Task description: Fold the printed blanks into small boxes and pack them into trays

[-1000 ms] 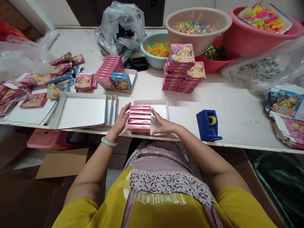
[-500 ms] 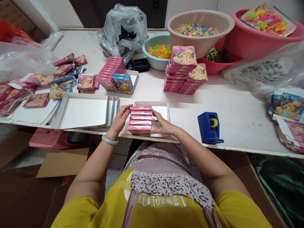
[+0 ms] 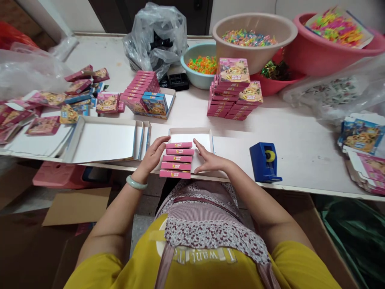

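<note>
A long white table (image 3: 300,132) carries a big pink basin (image 3: 331,56) and a beige bowl (image 3: 255,56) of bright trinkets at the far right. Nearer stands a stack of pink boxes (image 3: 231,96), with a blue tape dispenser (image 3: 264,162) at the front edge. A shallow white tray (image 3: 204,138) holds a row of five pink boxes (image 3: 178,159) on edge. The left hand (image 3: 153,154) and right hand (image 3: 209,160) press flat against the row's two ends, fingers open, clamping it.
</note>
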Demonstrator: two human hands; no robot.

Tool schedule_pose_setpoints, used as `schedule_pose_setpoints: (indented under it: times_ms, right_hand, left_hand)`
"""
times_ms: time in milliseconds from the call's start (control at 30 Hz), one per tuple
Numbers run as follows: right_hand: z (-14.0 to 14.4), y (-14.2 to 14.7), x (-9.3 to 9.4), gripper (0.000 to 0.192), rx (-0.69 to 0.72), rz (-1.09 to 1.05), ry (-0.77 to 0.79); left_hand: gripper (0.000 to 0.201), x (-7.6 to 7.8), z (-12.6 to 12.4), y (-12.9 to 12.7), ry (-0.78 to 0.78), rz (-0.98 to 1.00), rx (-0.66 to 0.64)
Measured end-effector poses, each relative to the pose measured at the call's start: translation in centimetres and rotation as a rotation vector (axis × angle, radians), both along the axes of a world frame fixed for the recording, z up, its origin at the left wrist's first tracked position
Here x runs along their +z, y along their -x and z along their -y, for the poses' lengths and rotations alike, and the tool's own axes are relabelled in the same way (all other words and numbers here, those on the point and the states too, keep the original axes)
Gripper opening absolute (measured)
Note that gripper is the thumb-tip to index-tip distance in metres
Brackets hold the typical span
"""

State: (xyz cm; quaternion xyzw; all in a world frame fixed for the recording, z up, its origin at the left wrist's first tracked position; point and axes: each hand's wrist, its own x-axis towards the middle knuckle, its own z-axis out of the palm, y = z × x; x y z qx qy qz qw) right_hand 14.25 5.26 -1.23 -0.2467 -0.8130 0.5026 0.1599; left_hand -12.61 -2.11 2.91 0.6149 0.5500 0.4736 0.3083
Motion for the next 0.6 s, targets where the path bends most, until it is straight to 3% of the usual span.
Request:
schedule_pose_setpoints:
  times_ms: [167,233,300,367,467,533,600]
  right_hand:
    - [0.0,-0.7,1.8,0.134,-0.063,0.044,-0.048]
    - [-0.3,-1.4,3.3,0.114,-0.151,0.004,-0.079]
    - [-1.8,-2.7,5.4,0.086,-0.311,-0.103,-0.104]
    - [-4.6,-4.5,7.7,0.070,-0.536,-0.252,-0.144]
    - [-11.1,-7.2,11.2,0.068,-0.848,-0.413,-0.218]
    - [-15.5,-8.3,12.9,0.072,-0.928,-0.409,-0.205]
    - [-18.8,-8.6,14.1,0.075,-0.915,-0.378,-0.221]
  left_hand:
    - [0.049,-0.1,-1.0,0.6,0.005,0.065,0.025]
    - [0.044,1.1,-2.0,0.7,-0.022,0.164,0.088]
    - [0.040,3.4,-4.0,0.4,-0.024,0.293,0.105]
    - [0.038,6.4,-7.2,-0.6,0.027,0.387,0.031]
    - [0.044,10.2,-13.9,-4.0,0.172,0.396,-0.127]
    - [0.055,11.2,-18.7,-7.0,0.276,0.359,-0.193]
    - [0.066,11.2,-22.8,-10.1,0.328,0.326,-0.230]
